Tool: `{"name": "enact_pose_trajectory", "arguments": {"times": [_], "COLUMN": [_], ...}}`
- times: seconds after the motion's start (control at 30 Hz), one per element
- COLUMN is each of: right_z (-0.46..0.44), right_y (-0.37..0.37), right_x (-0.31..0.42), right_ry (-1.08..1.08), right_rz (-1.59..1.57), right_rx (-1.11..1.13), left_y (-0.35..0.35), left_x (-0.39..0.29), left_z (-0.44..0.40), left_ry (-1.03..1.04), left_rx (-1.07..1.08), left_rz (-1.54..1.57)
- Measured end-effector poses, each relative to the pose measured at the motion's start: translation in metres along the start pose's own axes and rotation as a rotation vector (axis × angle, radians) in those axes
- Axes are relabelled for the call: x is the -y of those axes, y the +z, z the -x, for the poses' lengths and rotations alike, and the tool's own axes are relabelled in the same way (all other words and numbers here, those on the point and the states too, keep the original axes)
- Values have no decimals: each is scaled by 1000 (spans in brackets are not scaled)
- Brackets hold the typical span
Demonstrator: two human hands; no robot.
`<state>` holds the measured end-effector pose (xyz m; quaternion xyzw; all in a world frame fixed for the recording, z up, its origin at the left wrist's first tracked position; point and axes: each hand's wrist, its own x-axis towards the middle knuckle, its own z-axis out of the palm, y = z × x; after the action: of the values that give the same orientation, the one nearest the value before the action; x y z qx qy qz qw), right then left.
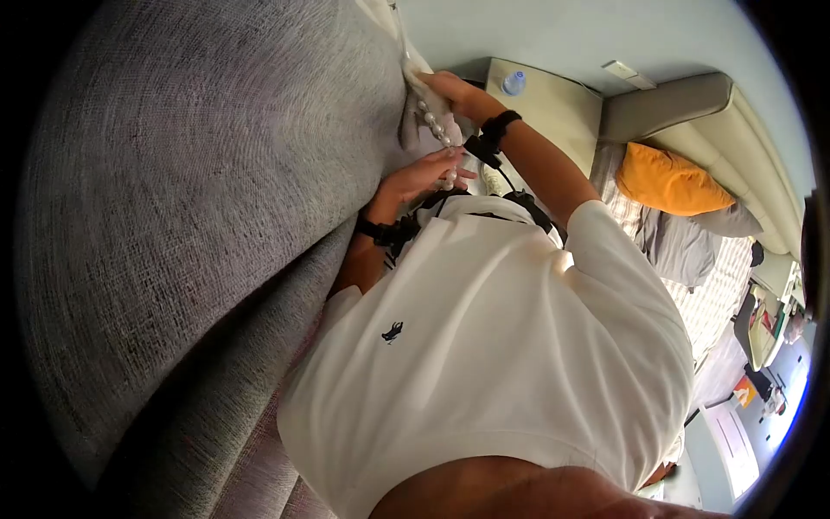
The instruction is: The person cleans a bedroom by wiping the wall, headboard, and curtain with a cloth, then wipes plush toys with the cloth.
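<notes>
A string of white, pearl-like beads runs between my two hands beside a large grey woven cloth that hangs in folds like a curtain. My right hand is closed at the upper end of the beads, near a strip of thin white fabric; its fingertips are partly hidden. Lower down, my left hand has its fingers around the lower beads, some fingers slightly apart. Black straps with small devices circle both wrists. The string's far ends are hard to make out.
A pale bedside table with a clear bottle stands beyond my right arm. Next to it is a bed with a cream headboard, an orange pillow and grey bedding. A wall socket is above the table.
</notes>
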<state>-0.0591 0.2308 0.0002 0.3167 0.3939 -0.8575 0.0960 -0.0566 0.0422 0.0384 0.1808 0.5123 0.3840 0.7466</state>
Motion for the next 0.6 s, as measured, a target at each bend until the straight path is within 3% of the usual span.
{"name": "enact_pose_trajectory", "arguments": {"times": [0.13, 0.3, 0.47, 0.6], "right_z": [-31, -17, -15, -10], "right_y": [-8, -6, -18, -28], "right_x": [-7, -1, -6, 0], "right_ry": [-19, 31, -106, -62], "right_rz": [133, 179, 329, 375], "right_rx": [-71, -95, -149, -225], "left_y": [-12, -14, -32, -31], "left_x": [23, 7, -16, -26], "left_z": [-19, -16, -21, -15], "left_ry": [30, -8, -92, -85], "left_rx": [-5, 3, 118, -7], "left_rz": [-353, -396, -514, -324]}}
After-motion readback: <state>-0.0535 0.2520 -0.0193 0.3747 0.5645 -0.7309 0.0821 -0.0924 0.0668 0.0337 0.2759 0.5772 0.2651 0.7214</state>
